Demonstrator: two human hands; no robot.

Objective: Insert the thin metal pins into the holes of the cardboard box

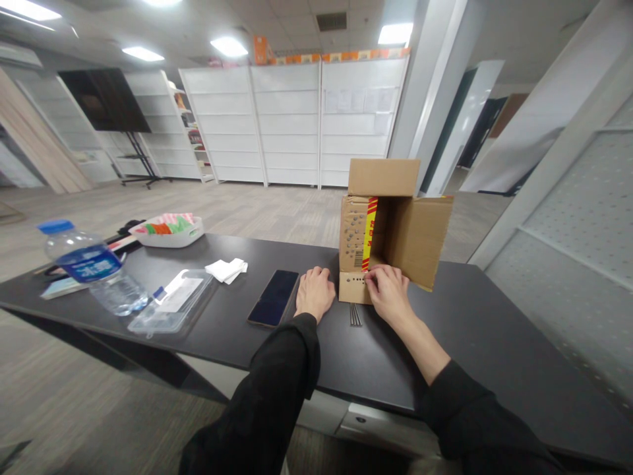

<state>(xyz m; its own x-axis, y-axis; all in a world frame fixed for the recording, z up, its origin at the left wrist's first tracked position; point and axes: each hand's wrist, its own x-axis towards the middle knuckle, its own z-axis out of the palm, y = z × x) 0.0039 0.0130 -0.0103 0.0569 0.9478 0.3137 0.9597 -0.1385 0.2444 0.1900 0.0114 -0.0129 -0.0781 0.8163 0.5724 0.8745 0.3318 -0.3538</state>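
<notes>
An open cardboard box (418,231) stands on the dark table, its flaps spread. Screw heads dot its left flap, and a row of small holes runs along the lower flap (349,293). My right hand (389,290) is at that lower flap, thumb and fingertips pinched together at the right end of the holes; what they hold is too small to make out. Several long screws (355,315) lie side by side on the table just below the flap. My left hand (315,292) rests on the table between the box and a dark phone (273,298), its fingers curled.
To the left are a white folded tissue (226,270), a clear plastic case (171,302), a water bottle (93,267) with a blue cap and a white basket (171,239) with colourful contents. The table's (519,363) front edge is near my forearms.
</notes>
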